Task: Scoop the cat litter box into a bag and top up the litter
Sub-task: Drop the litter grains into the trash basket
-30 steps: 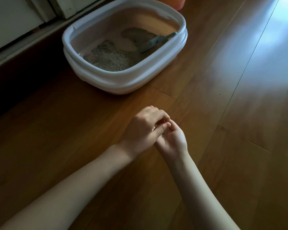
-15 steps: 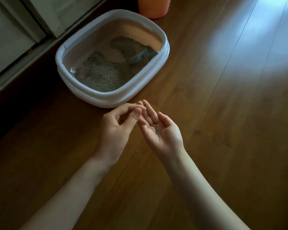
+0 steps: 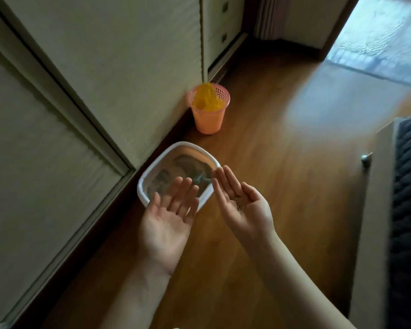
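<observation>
Head view
My left hand (image 3: 167, 224): palm up, fingers straight and spread, holding nothing; half a second ago it was curled with thumb and fingertips pinched beside my right palm.
My right hand (image 3: 243, 205): palm up, fingers straight and relaxed, a few dark litter grains (image 3: 238, 206) lying in the palm as before.
Hands: now apart; earlier they touched.
Litter box (image 3: 144, 186): white, on the wooden floor (image 3: 282, 162) against the cupboard doors (image 3: 105, 67), under my fingertips; it looks smaller and farther below me than before.
Litter (image 3: 161, 180): grey, inside the box.
Scoop (image 3: 201, 179): grey-blue, lying in the litter.
Orange basket (image 3: 209, 115): beyond the box's far edge, yellow bag (image 3: 205, 100) inside.
</observation>
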A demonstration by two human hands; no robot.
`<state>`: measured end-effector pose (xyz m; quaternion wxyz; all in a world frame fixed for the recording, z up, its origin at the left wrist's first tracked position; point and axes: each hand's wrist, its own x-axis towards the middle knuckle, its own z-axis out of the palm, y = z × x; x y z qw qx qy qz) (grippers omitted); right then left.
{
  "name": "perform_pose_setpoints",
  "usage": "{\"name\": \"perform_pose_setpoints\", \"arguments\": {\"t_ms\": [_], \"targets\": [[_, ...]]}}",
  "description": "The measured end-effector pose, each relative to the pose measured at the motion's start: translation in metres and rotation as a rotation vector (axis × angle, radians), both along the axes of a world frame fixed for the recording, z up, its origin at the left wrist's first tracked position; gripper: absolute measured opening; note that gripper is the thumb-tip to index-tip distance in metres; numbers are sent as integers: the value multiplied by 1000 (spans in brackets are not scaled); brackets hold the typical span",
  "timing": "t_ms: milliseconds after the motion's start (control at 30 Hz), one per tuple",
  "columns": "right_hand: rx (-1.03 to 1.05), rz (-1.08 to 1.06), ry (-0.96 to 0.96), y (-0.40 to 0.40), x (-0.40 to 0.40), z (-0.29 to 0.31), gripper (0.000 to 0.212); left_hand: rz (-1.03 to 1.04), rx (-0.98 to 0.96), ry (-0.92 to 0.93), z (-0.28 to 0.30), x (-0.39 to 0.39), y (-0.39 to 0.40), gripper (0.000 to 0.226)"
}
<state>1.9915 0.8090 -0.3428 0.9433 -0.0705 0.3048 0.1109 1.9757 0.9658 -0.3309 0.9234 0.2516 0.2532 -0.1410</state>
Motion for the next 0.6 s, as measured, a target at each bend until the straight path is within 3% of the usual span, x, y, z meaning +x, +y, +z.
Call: {"name": "perform_pose_setpoints", "arguments": {"t_ms": [133, 267, 400, 600], "targets": [[-89, -6, -8, 6, -13, 145, 52, -21, -127, 4, 137, -2, -9, 52], [-117, -64, -45, 6, -35, 245, 54, -43, -159, -11, 226, -9, -4, 54], [-93, -152, -41, -1, -60, 295, 53, -54, -136, -17, 274, -23, 12, 52], [-66, -177, -6, -39, -24, 304, 51, -32, -76, -38, 291, 7, 10, 50]]}}
